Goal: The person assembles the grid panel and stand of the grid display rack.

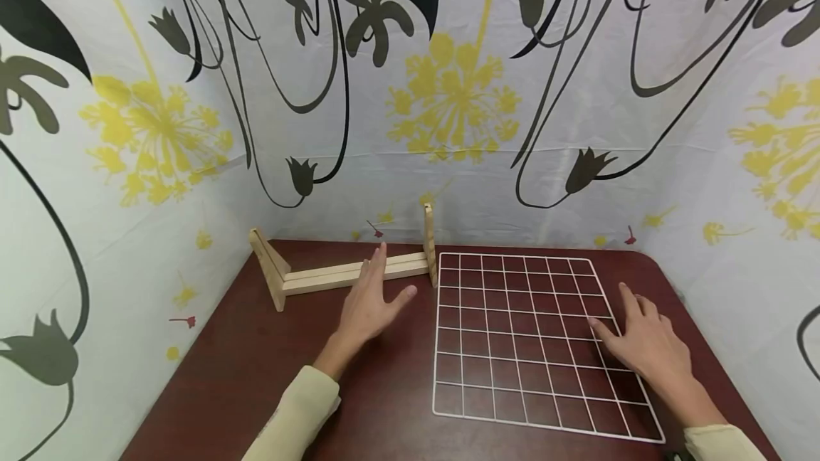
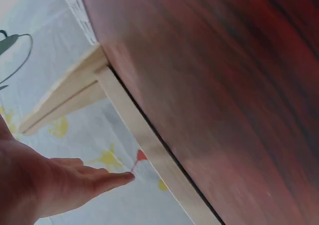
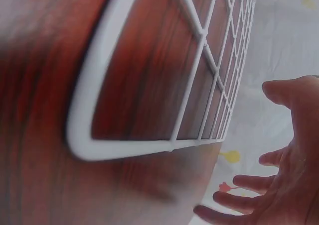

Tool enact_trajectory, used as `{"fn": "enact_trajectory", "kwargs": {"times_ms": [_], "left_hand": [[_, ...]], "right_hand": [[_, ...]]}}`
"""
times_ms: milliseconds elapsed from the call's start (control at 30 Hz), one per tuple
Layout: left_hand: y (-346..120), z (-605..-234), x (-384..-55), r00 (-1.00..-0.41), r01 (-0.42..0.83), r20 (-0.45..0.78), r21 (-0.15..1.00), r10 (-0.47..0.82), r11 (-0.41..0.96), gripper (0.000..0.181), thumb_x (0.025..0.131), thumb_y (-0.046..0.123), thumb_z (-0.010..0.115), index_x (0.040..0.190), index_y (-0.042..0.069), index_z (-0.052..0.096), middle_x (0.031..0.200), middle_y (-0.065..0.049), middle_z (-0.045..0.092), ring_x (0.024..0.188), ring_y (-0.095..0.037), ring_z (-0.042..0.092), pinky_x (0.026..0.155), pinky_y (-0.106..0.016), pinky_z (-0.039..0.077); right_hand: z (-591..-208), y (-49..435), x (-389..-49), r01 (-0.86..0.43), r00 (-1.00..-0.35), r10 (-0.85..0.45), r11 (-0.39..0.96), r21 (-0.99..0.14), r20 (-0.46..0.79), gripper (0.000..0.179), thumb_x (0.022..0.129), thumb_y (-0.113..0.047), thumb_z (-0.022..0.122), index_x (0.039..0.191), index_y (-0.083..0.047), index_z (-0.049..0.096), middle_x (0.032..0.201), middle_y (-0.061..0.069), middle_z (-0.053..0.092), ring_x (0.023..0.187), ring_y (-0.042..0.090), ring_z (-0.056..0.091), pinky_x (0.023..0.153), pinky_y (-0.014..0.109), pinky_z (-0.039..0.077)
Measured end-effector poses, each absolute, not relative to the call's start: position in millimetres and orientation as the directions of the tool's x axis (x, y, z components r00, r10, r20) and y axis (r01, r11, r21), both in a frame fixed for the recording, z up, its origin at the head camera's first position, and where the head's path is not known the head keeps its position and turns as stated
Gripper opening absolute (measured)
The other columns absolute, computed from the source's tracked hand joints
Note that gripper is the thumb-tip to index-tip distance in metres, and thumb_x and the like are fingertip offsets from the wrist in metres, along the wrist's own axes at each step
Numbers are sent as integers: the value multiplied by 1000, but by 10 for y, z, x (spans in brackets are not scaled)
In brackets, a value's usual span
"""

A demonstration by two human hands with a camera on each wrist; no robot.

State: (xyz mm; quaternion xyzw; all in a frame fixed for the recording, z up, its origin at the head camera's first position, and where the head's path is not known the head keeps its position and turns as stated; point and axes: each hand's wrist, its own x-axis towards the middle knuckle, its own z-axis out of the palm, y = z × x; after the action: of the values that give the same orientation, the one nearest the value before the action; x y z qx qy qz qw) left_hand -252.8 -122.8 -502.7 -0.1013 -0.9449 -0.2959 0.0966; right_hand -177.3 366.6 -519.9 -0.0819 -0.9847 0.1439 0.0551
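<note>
My left hand [image 1: 370,310] hovers in front of a wooden stand [image 1: 333,278], fingers fairly straight and thumb spread, holding nothing. That stand has two upright end pieces joined by a long crossbar; in the left wrist view its crossbar [image 2: 144,140] runs along the table, apart from the fingers. To the right, a white wire grid panel [image 1: 512,329] lies flat on the table. Over its right edge is my right hand [image 1: 653,347], fingers spread and loosely bent, gripping nothing. The right wrist view shows that hand's fingers [image 3: 249,183] apart from the grid's wires.
Both things are on a dark red-brown wooden table [image 1: 211,390]. A white cloth [image 1: 461,191] printed with yellow, grey and black flowers hangs behind and along both sides. The stand's right upright is close to the grid's back left corner.
</note>
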Motion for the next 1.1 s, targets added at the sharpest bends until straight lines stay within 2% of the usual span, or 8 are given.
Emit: {"fn": "enact_trajectory", "kwargs": {"times_ms": [133, 300, 433, 567, 667, 800, 900, 1100], "left_hand": [[-1160, -4992, -2513, -965, 223, 251, 635, 76, 740, 87, 99, 73, 54, 169, 41, 13, 168, -1, 45, 152, -32, 48, 108, -66, 49], [-1065, -4952, -2533, -971, 184, 238, 749, 1, 637, 65, 105, 53, 61, 161, 27, 41, 137, -1, 73, 123, -27, 72, 95, -55, 57], [-1005, -4939, -2558, -983, 130, 181, 783, -23, 609, 60, 105, 48, 62, 156, 20, 49, 128, -1, 78, 114, -23, 77, 94, -51, 59], [-960, -4955, -2594, -988, 101, 150, 782, -29, 615, 62, 105, 49, 61, 150, 7, 57, 122, -10, 79, 111, -28, 77, 100, -53, 57], [-930, -4974, -2626, -992, 91, 123, 792, -12, 604, 63, 105, 49, 59, 145, 0, 61, 112, -13, 81, 100, -28, 80, 101, -52, 57], [-888, -4995, -2703, -999, 43, 35, 843, 25, 536, 53, 106, 47, 60, 130, 2, 72, 95, -9, 82, 80, -27, 79, 76, -43, 63], [-848, -4983, -2764, -998, -20, -49, 861, 44, 509, 48, 105, 47, 61, 117, 4, 78, 85, -8, 81, 75, -32, 77, 59, -40, 62], [-720, -4955, -2833, -980, -90, -175, 809, 91, 581, 53, 102, 53, 63, 86, 5, 79, 71, -4, 77, 70, -27, 77, 59, -39, 63]], "right_hand": [[-5183, 3681, -1753, 168, -978, 197, 936, -308, 65, 104, 97, -72, 57, 168, -9, 13, 146, 43, 33, 121, 66, 42, 71, 75, 45], [-5166, 3704, -1759, 171, -979, 196, 933, -315, 49, 102, 98, -70, 57, 163, -1, 20, 137, 45, 40, 109, 66, 53, 66, 68, 48], [-5167, 3730, -1775, 178, -981, 194, 934, -309, 22, 101, 99, -71, 55, 159, 3, 24, 134, 45, 44, 102, 64, 59, 64, 64, 49], [-5171, 3755, -1792, 181, -982, 190, 934, -307, -3, 99, 99, -73, 52, 153, 7, 31, 132, 44, 49, 103, 63, 59, 67, 63, 49], [-5162, 3773, -1803, 191, -981, 189, 927, -322, -38, 96, 98, -75, 51, 146, 8, 37, 128, 42, 54, 101, 61, 61, 66, 61, 49], [-5138, 3794, -1810, 208, -978, 185, 914, -347, -97, 92, 98, -76, 50, 138, 7, 43, 126, 40, 57, 98, 57, 64, 63, 56, 48], [-5119, 3809, -1826, 216, -974, 173, 906, -364, -147, 82, 100, -68, 53, 132, 7, 48, 121, 37, 62, 91, 49, 67, 62, 52, 49], [-5081, 3823, -1819, 251, -959, 174, 891, -379, -226, 55, 102, -54, 53, 113, 0, 57, 101, 26, 67, 82, 32, 63, 60, 43, 46]]}}
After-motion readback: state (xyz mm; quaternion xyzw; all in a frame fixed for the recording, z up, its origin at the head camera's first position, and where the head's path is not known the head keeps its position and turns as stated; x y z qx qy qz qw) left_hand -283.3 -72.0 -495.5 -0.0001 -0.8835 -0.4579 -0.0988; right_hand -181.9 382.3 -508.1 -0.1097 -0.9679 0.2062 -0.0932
